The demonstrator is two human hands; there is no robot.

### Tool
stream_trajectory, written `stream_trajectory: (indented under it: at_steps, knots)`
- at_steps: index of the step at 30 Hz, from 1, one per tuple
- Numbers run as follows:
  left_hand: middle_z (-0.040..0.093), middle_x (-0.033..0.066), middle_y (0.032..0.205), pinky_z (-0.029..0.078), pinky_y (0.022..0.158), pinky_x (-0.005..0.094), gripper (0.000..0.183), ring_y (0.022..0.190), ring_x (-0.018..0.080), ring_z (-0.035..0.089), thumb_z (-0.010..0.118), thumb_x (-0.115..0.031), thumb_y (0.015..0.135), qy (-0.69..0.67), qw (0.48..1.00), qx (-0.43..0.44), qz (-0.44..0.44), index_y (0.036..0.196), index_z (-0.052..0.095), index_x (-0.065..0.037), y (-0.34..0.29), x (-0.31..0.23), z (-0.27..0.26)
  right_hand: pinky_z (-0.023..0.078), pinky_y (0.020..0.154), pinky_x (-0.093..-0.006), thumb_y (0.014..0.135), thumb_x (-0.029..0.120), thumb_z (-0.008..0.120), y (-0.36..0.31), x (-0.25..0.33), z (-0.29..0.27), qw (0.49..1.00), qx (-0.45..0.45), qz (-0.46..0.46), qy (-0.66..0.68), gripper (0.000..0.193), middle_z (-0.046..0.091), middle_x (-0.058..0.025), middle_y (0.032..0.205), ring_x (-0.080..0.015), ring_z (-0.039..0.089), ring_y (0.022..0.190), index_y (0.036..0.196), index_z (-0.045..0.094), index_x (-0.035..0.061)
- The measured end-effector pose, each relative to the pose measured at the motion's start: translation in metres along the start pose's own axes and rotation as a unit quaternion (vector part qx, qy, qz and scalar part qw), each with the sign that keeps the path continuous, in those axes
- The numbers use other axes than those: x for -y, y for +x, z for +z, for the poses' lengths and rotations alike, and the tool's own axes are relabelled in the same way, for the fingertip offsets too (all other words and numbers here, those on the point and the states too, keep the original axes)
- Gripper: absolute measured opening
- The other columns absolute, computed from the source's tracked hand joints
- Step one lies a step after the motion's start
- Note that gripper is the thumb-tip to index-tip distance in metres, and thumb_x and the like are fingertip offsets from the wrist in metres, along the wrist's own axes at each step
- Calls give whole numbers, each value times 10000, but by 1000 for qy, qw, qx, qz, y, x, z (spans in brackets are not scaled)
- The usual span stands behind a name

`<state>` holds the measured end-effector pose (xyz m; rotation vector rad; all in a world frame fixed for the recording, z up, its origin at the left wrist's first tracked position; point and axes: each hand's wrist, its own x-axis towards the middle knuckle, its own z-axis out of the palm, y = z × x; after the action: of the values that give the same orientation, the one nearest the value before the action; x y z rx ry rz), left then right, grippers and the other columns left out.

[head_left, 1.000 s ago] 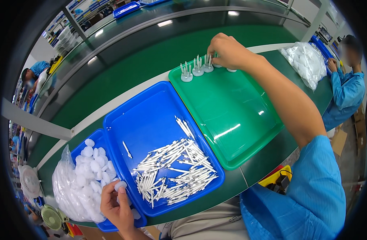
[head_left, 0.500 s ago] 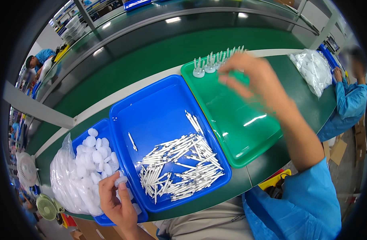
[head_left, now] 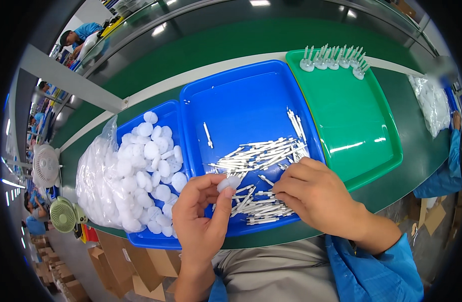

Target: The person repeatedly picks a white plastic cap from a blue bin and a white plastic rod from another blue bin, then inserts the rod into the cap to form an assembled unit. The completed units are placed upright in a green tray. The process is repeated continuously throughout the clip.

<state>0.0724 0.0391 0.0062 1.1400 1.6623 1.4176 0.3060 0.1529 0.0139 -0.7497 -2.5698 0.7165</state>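
Note:
My left hand (head_left: 199,214) is closed around a white round plastic disc (head_left: 228,184), held up over the near left edge of the large blue tray (head_left: 241,108). Beside it, my right hand (head_left: 319,196) pinches a thin white stick (head_left: 265,180) with a dark tip, pointing toward the disc. Beneath both hands lies a loose heap of white sticks (head_left: 261,153), partly hidden by my fingers. To the left, a smaller blue tray (head_left: 183,173) holds many white discs (head_left: 151,150) spilling out of a clear plastic bag (head_left: 97,176).
At the far end of the green tray (head_left: 356,121) stand several discs with upright sticks (head_left: 333,61). A clear bag of white parts (head_left: 431,105) lies at the far right, near another person's blue sleeve (head_left: 444,168). Two fans (head_left: 64,214) stand at the left.
My right hand has come from the green tray's far end down to the stick heap and pinches a stick. My left hand has carried its disc rightward to the large tray. The view has shifted.

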Motion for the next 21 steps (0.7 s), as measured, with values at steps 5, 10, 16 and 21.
stream_trajectory:
  at_steps: [5,10,16,21]
  knots:
    - [832,159,1147,629,860,278,265,1013,168,806,730,-20,1120,0,1000,-1,7,1372,685,50,1,2,1,576,839,-450,941,163,849,11,17,9,997,-46,63,-11,158,748,-96,988,-309,711,931,1042,771,71]
    - [825,175,1145,653,885,302,266,1026,197,818,712,-11,1126,-37,999,-10,9,1375,681,78,1,4,2,575,785,-461,942,119,853,16,13,17,996,-49,70,-9,167,744,-99,951,-321,711,896,1072,763,65]
    - [805,167,1198,668,930,294,259,1058,189,817,715,27,1114,-132,990,13,-44,1362,675,93,-2,-9,4,552,682,-443,929,66,856,21,33,10,978,-132,20,160,168,700,-98,899,-309,702,797,1057,748,59]
    - [803,209,1190,708,911,340,238,1045,222,823,702,23,1113,-144,988,15,-53,1324,665,126,-4,-13,5,542,609,-414,937,47,851,17,34,20,981,-124,21,145,184,697,-109,897,-292,705,716,1097,761,44]
